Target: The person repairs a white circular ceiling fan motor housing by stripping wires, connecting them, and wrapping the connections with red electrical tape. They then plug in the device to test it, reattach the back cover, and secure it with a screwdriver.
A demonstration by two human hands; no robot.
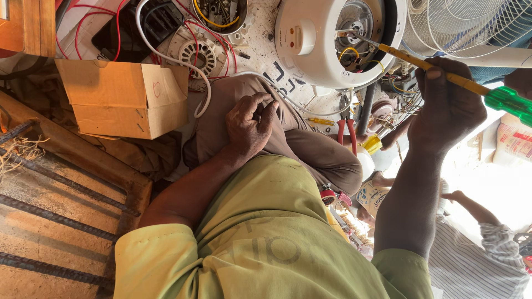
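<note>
The screwdriver [443,71], stiff and light, was gripped mid-shaft by the closed right hand [446,108]; its tip stood inside the fan housing [310,55]. The left hand [249,124] rested half-curled and empty on the knee [221,111].

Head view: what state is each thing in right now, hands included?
Left hand: loosely curled, resting on the knee, holding nothing.
Right hand: closed around the screwdriver.
Screwdriver: held, tip inside the fan housing.
Fan housing: cover off, motor and wires exposed.
Fan grille: detached, lying beside the housing.
Cardboard box: flaps shut.
Pliers: lying on the floor, unused.
</note>
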